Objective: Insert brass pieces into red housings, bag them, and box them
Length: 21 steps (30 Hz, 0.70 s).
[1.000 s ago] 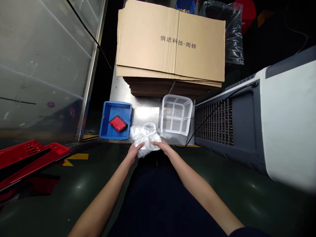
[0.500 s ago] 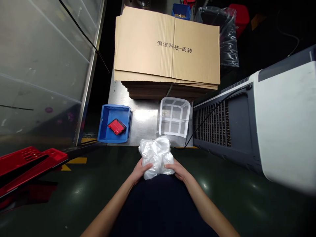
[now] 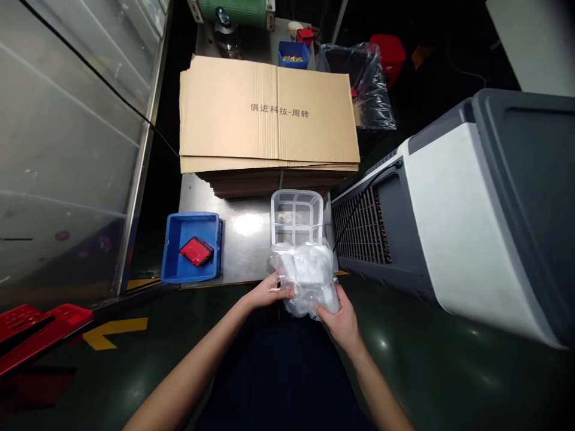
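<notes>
Both my hands hold a crumpled clear plastic bag point(image 3: 306, 276) with something white inside, just in front of the metal table's near edge. My left hand point(image 3: 268, 293) pinches the bag's left side. My right hand point(image 3: 340, 318) cups it from below on the right, fingers closed on the plastic. Right behind the bag a white plastic grid frame point(image 3: 296, 215) lies on the metal table point(image 3: 245, 230).
A blue bin point(image 3: 179, 272) with a red object point(image 3: 196, 251) sits at the table's left. A stack of flattened cardboard point(image 3: 269, 126) covers the table's far half. A grey-and-white appliance point(image 3: 453, 203) stands to the right; red crates point(image 3: 36, 326) lie at the left.
The bag was lifted off the table toward my body, then raised and shifted right. My view has tilted up and the appliance now shows more.
</notes>
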Available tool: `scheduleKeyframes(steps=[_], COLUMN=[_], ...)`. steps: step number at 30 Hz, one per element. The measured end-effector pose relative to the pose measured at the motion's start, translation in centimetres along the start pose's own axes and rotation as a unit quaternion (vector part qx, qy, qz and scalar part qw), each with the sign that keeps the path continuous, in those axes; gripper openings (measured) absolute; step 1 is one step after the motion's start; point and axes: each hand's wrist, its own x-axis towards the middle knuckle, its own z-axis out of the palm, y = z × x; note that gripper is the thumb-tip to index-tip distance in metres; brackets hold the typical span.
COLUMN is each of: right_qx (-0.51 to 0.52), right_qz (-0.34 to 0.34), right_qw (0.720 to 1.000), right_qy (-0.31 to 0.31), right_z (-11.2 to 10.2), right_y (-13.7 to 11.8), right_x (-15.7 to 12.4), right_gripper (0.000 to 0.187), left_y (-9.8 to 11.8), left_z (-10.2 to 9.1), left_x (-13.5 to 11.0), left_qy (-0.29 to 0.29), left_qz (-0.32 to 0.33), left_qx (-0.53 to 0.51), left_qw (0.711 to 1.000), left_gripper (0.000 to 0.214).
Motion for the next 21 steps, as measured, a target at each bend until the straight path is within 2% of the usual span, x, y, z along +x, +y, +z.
scheduleKeyframes(steps=[2, 5, 6, 8, 12, 15, 21], right_qx=[0.031, 0.030, 0.027, 0.026, 0.065, 0.130, 0.267], right_qz=[0.035, 0.073, 0.078, 0.086, 0.093, 0.092, 0.087], right_qw=[0.998, 0.992, 0.991, 0.989, 0.987, 0.983, 0.957], right_qy=[0.040, 0.094, 0.105, 0.116, 0.109, 0.092, 0.074], right_z=[0.9, 2.1, 2.5, 3.5, 5.9, 7.6, 10.3], right_y=[0.5, 1.3, 1.5, 1.8, 2.4, 3.5, 7.0], right_x=[1.0, 3.0, 3.7, 5.3, 8.6, 9.9, 8.3], right_gripper=[0.067, 0.070, 0.071, 0.072, 0.074, 0.078, 0.082], left_y=[0.6, 1.2, 1.3, 1.6, 1.8, 1.3, 0.4], left_z=[-1.4, -3.3, -3.6, -3.7, -2.1, -0.9, -0.6], left_x=[0.5, 2.4, 3.3, 5.5, 8.8, 9.3, 8.5], left_qy=[0.047, 0.176, 0.210, 0.244, 0.238, 0.231, 0.217], left_qz=[-0.006, -0.032, -0.041, -0.057, -0.077, -0.092, -0.125], left_qx=[0.055, 0.127, 0.144, 0.167, 0.207, 0.241, 0.277], left_qw=[0.997, 0.976, 0.966, 0.953, 0.946, 0.938, 0.928], left_gripper=[0.046, 0.044, 0.044, 0.044, 0.038, 0.034, 0.032])
